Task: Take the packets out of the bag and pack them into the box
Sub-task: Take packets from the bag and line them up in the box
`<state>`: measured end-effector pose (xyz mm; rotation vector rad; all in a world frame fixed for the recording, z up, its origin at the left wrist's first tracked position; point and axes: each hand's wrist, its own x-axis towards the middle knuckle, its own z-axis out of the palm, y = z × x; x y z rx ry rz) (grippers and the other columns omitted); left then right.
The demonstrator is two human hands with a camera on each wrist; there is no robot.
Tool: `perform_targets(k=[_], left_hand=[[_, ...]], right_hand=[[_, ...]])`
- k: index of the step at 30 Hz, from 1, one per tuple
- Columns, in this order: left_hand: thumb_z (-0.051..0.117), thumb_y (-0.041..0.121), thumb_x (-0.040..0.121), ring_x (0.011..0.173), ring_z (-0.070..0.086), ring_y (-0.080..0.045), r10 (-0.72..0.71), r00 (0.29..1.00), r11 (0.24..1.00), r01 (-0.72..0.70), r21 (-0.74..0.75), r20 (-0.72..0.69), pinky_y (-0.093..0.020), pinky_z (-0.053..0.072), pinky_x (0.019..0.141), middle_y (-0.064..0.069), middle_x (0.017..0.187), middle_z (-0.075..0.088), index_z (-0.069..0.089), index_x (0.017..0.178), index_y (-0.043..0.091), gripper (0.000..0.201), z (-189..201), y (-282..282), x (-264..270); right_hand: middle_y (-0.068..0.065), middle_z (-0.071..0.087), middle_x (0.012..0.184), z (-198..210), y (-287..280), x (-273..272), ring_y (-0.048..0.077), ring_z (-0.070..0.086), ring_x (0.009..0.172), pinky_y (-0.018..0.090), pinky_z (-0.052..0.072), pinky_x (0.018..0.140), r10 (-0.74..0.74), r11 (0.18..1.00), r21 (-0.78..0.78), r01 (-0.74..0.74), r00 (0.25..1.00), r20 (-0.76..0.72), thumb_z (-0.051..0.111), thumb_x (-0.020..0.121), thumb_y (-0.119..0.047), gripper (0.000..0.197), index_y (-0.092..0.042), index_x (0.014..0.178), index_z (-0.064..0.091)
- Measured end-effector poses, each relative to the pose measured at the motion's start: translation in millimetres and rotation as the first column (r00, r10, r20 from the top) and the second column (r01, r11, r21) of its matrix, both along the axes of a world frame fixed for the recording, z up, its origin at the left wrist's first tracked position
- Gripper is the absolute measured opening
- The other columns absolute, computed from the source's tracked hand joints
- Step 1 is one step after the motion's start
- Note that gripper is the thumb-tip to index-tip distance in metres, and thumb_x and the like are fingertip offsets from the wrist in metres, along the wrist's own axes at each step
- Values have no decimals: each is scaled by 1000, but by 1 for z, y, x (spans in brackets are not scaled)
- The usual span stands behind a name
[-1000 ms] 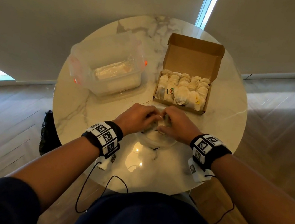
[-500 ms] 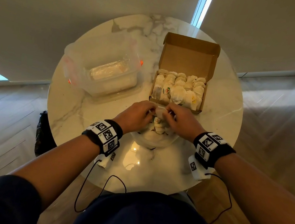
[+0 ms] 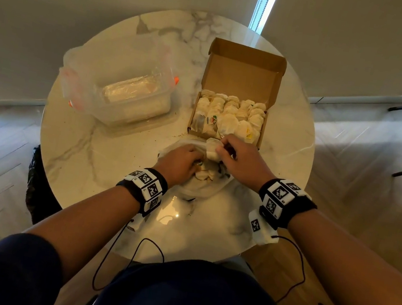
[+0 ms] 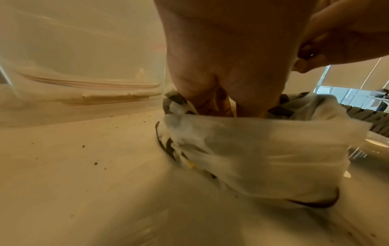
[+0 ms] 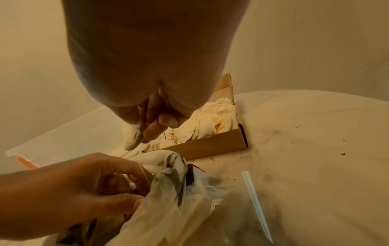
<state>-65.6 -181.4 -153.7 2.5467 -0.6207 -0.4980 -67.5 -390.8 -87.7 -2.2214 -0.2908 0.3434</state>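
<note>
An open cardboard box (image 3: 243,74) at the table's far right holds several rows of pale packets (image 3: 229,117). In front of it lies a white plastic bag (image 3: 201,192) with more packets inside. My left hand (image 3: 196,163) reaches into the bag's mouth, fingers curled inside and thumb on the rim (image 5: 145,198), gripping the bag (image 4: 252,149). My right hand (image 3: 220,150) pinches one pale packet (image 3: 211,148), lifted above the bag just short of the box's front wall (image 5: 210,146). In the right wrist view that packet (image 5: 133,140) hangs from my fingertips.
A clear plastic container (image 3: 125,91) with orange clips stands at the far left of the round marble table (image 3: 83,148). Dark crumbs dot the tabletop around the box and bag. Cables hang from my wrist bands over the near table edge.
My right hand has come up out of the bag with a packet and moved toward the box's front edge. The left hand stays in the bag's mouth.
</note>
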Motion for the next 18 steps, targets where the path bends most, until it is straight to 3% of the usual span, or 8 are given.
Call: perform_targets(k=[4,7,10,18], left_hand=[[62,29,92,113,56,-24,37,999,999,-37,28,6,-36,45,95,-6,124,61,63,126,17,36,-4,0,1],[51,29,97,108,59,-25,34,999,999,-35,35,21,-36,47,89,-6,120,64,67,121,17,31,-4,0,2],[50,27,98,103,60,-24,41,998,999,-42,7,47,-33,46,87,-7,114,66,70,113,16,27,-3,2,1],[55,19,98,87,58,-18,-48,997,994,53,-95,56,-24,35,73,-3,97,67,65,101,12,13,32,6,-1]], right_hand=[[-6,60,77,1,-6,-1,2,51,66,15,39,61,-6,1000,16,6,1000,-7,56,100,-26,10,-17,97,59],[-12,57,75,-1,-9,-2,-2,51,66,12,39,61,-6,1000,20,6,1000,1,56,100,-24,7,-19,96,58],[-14,56,75,-4,-10,-2,-4,53,66,11,39,62,-3,1000,5,3,1000,15,56,101,-24,4,-22,98,56],[0,66,84,-18,-7,3,14,60,73,21,43,65,-27,998,-50,29,999,40,57,99,-23,9,-15,102,60]])
